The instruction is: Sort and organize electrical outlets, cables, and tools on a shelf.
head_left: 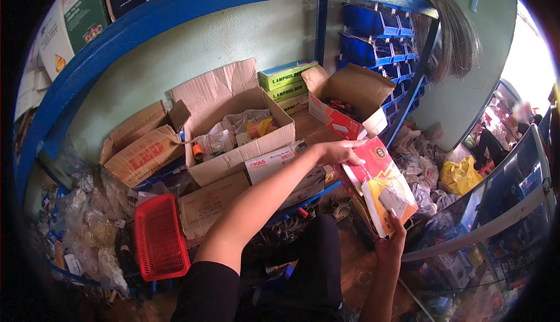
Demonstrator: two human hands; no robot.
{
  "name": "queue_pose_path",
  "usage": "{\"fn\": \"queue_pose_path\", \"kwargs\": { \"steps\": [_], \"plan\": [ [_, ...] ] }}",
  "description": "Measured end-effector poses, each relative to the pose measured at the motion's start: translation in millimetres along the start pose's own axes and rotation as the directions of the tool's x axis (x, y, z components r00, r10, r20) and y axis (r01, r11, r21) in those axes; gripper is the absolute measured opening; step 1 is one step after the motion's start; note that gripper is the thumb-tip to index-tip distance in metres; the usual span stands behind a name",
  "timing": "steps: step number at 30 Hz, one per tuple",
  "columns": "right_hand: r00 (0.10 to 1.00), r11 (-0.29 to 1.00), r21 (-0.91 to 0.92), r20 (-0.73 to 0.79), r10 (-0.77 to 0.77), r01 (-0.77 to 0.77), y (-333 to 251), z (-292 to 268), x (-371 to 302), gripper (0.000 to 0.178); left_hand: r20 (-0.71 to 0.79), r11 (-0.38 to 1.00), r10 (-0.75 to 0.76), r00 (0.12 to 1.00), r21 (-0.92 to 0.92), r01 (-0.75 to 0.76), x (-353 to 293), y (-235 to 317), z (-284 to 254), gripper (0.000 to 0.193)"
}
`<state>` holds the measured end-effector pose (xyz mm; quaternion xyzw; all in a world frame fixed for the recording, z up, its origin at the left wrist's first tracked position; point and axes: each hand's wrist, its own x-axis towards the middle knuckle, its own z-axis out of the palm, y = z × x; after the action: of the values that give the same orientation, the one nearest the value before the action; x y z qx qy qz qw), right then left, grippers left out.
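Between my two hands is a red and yellow cardboard box [382,173], tilted, with one of its flaps or sides partly lifted. My left hand [343,153] is closed on its far left edge, arm stretched across the shelf. Lower down, my right hand [393,235] grips the near edge, its thumb lying on the pale label. What the box contains is hidden. Just beyond it, on the shelf, stands an open red and white carton [335,118] with dark reddish items inside. Under my left forearm lies a white carton [271,164].
A large open carton [239,153] holds bagged parts, with green boxes [289,91] stacked behind. A red plastic basket [162,237] sits at the left. Blue bins [373,48] line the back, beside a hanging wire coil [452,36]. A glass display case [484,223] stands at right.
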<state>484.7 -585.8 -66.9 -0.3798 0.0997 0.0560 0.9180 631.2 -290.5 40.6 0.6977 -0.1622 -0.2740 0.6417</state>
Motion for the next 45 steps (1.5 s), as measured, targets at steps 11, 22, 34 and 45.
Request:
{"fn": "queue_pose_path", "kwargs": {
  "steps": [11,22,34,45],
  "plan": [
    [0.996,0.987,-0.159,-0.093,0.013,-0.028,53.8,-6.7,60.9,0.042,-0.136,0.933,-0.191,0.972,0.283,0.223,24.2,-36.0,-47.5,0.090],
    [0.998,0.967,-0.246,-0.026,0.058,-0.063,48.7,98.8,73.1,0.063,-0.490,0.529,-0.112,0.864,0.707,0.469,-2.6,-11.7,-72.9,0.069],
    [0.999,0.805,-0.594,-0.042,-0.033,0.002,71.3,138.5,118.7,0.064,-0.453,0.366,0.405,0.794,0.876,0.313,-62.5,-43.2,-25.8,0.043],
    [0.967,0.527,-0.837,0.008,-0.256,0.146,121.1,110.2,182.9,0.109,-0.490,0.351,0.478,0.729,0.867,0.353,-66.0,-74.0,-16.6,0.061]
  ]
}}
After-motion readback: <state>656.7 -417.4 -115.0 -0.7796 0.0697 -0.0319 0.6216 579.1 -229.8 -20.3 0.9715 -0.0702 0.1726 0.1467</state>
